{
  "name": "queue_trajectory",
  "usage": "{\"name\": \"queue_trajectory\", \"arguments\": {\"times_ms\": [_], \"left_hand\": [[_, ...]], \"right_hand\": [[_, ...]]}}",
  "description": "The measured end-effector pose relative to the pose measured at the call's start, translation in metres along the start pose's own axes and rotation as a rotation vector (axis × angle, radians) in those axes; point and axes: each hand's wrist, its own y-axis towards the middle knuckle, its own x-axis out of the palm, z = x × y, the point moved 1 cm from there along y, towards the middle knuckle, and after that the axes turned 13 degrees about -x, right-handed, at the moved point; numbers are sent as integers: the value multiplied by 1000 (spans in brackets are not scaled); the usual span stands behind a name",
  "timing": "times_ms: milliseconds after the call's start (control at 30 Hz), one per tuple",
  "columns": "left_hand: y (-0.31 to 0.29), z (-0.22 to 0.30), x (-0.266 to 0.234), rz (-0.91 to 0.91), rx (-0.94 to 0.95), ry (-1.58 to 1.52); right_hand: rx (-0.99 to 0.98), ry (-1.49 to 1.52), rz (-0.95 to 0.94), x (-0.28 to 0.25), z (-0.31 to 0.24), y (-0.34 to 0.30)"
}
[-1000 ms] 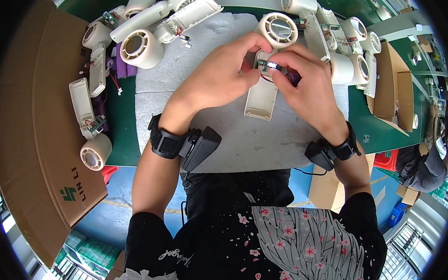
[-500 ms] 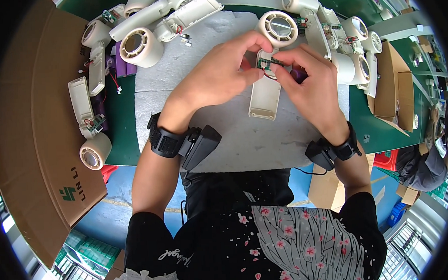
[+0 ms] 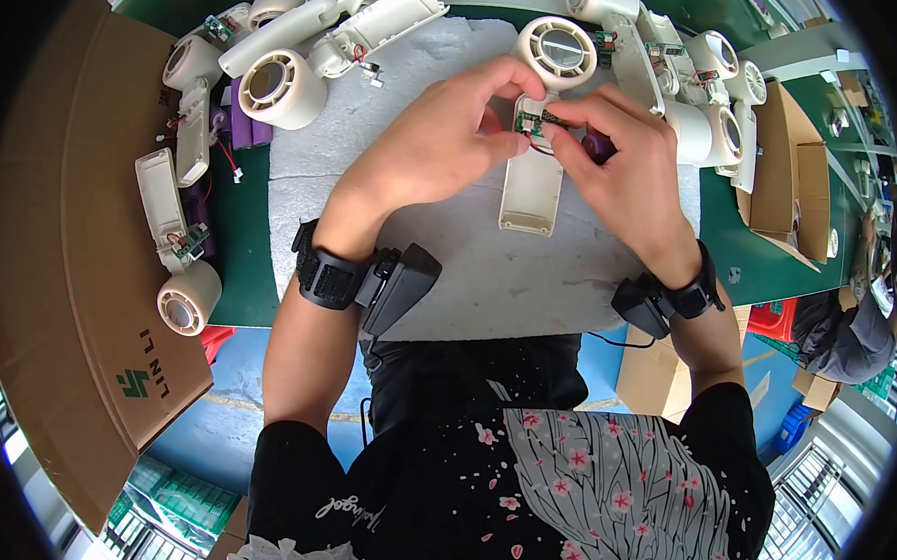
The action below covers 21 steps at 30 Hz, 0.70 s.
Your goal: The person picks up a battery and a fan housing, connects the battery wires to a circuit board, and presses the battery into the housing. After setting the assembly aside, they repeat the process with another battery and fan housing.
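Observation:
A cream-coloured handheld fan (image 3: 557, 53) lies on the grey foam slab with its round head away from me and its open handle shell (image 3: 530, 198) toward me. At the fan's neck sits a small green circuit board (image 3: 530, 123) with a red wire beside it. My left hand (image 3: 432, 136) curls around the neck, index finger at its upper side and thumb tip by the board. From the other side, my right hand (image 3: 618, 157) pinches the board's right edge between thumb and index finger. Part of a purple battery cell (image 3: 598, 146) shows by my right hand's curled fingers.
More fan parts stand at the left, including a fan head (image 3: 190, 299), and at the right, including a fan head (image 3: 711, 55). Purple batteries (image 3: 251, 118) lie at the left. A large cardboard box (image 3: 87, 246) borders the left, an open carton (image 3: 789, 175) the right. The foam slab (image 3: 449, 290) covers the green table's middle.
Both hands stay at the board with only tiny finger movement. The table and the things on it appear slightly higher in the picture.

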Motion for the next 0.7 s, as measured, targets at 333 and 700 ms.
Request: {"name": "queue_trajectory", "arguments": {"times_ms": [333, 700], "left_hand": [[1, -2, 0, 10, 13, 3], [-1, 2, -2, -34, -34, 53]], "right_hand": [[-15, -27, -12, -1, -3, 1], [22, 2, -20, -1, -4, 0]]}}
